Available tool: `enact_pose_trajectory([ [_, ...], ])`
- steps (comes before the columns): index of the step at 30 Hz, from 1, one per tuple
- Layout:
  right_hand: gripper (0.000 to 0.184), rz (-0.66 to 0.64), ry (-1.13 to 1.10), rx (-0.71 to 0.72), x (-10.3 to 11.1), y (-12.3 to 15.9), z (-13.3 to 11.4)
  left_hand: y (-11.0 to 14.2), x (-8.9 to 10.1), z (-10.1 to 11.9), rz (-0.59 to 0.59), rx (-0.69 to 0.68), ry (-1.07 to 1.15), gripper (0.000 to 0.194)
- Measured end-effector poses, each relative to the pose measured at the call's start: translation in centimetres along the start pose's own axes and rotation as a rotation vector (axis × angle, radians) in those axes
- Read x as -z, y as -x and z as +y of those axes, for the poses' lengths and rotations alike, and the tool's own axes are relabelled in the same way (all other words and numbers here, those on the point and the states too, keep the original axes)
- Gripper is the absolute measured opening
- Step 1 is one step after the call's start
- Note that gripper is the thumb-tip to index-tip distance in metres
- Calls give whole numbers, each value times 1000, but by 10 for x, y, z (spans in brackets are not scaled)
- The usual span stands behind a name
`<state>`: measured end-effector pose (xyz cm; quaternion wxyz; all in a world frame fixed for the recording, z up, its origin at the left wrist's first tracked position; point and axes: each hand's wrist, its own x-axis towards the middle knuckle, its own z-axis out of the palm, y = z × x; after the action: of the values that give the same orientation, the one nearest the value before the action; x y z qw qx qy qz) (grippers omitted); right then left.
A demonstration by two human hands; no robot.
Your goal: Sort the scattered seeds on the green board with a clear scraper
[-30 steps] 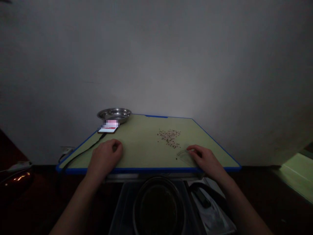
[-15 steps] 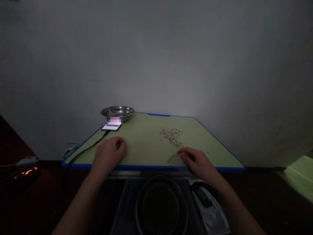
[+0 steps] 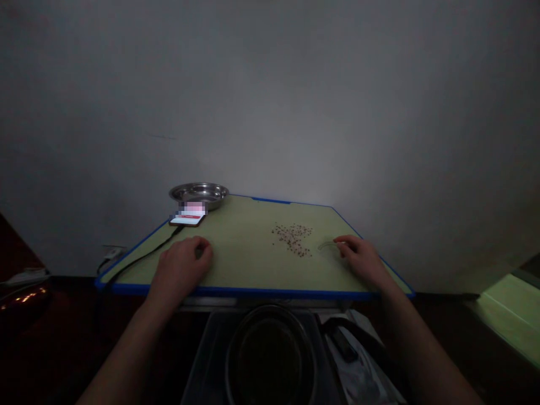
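My left hand [image 3: 182, 265] rests on the green table [image 3: 244, 264] near its front edge, fingers curled into a loose fist; whether it holds anything is hidden. My right hand [image 3: 363, 260] lies on the table at the right, its fingers on a thin clear plastic piece [image 3: 328, 246] with a curved edge. A small heap of dark seeds or grains [image 3: 293, 236] lies just left of that piece.
A steel plate [image 3: 198, 194] stands at the table's back left corner, with a lit phone [image 3: 188, 218] and its black cable [image 3: 139, 260] in front of it. Below the front edge sit a dark round bowl [image 3: 270, 354] in a tray and a plastic bag [image 3: 358, 371].
My right hand has slid the clear plastic piece from the front edge back and to the right, beside the grains. My left hand has stayed in place.
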<state>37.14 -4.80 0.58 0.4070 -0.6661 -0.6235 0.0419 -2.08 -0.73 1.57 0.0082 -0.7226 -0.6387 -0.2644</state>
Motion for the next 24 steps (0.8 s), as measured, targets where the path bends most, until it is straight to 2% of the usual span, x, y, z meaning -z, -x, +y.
enact_pose_trajectory([
  [3, 31, -18, 26, 0, -10, -7, 4, 0, 1, 0, -2, 0, -1, 32],
  [7, 27, -51, 50, 18, -24, -12, -3, 0, -1, -2, -2, 3, -6, 32],
  [18, 21, -180, 4, 210, -61, -1, -67, 0, -4, -2, 19, 3, 2, 31],
  [21, 21, -178, -20, 224, -59, -2, -73, 1, -4, -2, 26, -4, 7, 31],
  [24, 24, -150, -42, 202, -47, 1, -70, 2, -3, -1, 28, -11, 7, 32],
])
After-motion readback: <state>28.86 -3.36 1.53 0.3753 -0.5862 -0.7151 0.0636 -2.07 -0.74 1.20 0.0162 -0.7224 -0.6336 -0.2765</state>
